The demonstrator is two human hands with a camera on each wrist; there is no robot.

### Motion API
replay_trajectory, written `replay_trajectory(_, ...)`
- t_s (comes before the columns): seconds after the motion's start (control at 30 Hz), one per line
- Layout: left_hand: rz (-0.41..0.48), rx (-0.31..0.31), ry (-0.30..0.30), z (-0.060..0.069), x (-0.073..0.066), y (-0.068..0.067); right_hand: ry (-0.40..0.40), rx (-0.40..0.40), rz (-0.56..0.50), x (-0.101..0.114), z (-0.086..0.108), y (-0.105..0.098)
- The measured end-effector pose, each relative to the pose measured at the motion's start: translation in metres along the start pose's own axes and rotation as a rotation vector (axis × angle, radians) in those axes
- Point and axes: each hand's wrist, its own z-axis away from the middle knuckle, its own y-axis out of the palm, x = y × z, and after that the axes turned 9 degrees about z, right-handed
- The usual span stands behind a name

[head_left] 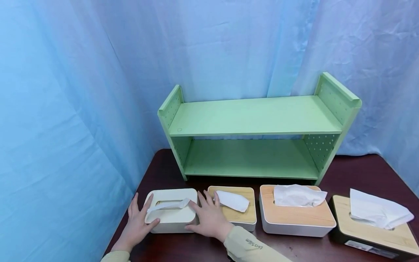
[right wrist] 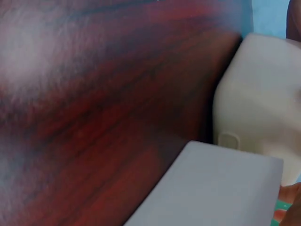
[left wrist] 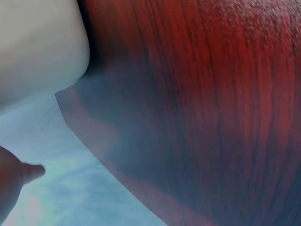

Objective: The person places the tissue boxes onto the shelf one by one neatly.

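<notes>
Where left hand (head_left: 136, 224) and right hand (head_left: 211, 219) spread: cream box (head_left: 175, 217) between.
Crowding right hand: bamboo-topped box (head_left: 243, 216).
Behind: green shelf (head_left: 252, 116).

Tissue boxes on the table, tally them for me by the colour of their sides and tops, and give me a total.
White sides, white top: 1 (leftmost box)
White sides, wood-coloured top: 2 (second box and third box from the left)
Black sides, wood-coloured top: 1 (rightmost box)
Total: 4

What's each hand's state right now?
Left hand: open, at the left end of the leftmost tissue box.
Right hand: open, at that box's right end.
</notes>
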Motion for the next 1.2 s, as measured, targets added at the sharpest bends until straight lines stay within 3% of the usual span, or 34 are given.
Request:
replay_trajectory(0.2, 0.052, 0.072, -0.045, -0.002, 0.003, 0.001, 0.009, -0.031, -0.011, 0.003, 0.000, 0.005)
replay_trajectory(0.43, 0.100, 0.066, -0.067, -0.002, 0.006, 0.004, 0.006, -0.121, -0.039, 0.005, 0.003, 0.008)
replay_trajectory(0.63, 0.154, 0.014, -0.103, 0.000, 0.007, 0.007, 0.003, -0.141, -0.106, 0.005, 0.003, 0.008)
replay_trajectory(0.8, 0.228, -0.075, -0.083, 0.006, 0.006, 0.006, -0.021, -0.163, -0.157, 0.008, 0.002, 0.005)
replay_trajectory(0.9, 0.269, -0.125, -0.058, 0.006, 0.001, 0.000, -0.030, -0.209, -0.185, 0.010, -0.001, -0.001)
replay_trajectory(1.2, 0.331, -0.190, -0.044, 0.005, -0.024, -0.017, -0.049, -0.295, -0.344, 0.014, -0.008, -0.026)
